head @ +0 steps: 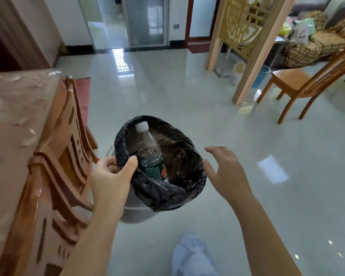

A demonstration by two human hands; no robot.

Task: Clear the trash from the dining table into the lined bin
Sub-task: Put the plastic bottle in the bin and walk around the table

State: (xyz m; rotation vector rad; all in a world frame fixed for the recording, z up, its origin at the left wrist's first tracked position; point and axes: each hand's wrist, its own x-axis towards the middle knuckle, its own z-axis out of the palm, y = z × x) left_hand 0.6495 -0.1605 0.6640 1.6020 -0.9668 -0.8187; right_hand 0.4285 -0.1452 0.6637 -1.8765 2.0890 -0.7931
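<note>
Black liner plastic is pinched between the thumb and fingers of my left hand [112, 174], at the near-left rim of the bin [135, 213]. My right hand [225, 170] is open and empty, fingers spread, just beside the right rim without touching it. Inside the liner [167, 192] one clear bottle [150, 152] with a white cap already stands tilted. On the tabletop [14, 108] to my left I see some small pale scraps, so I judge the clearing is not yet finished.
</note>
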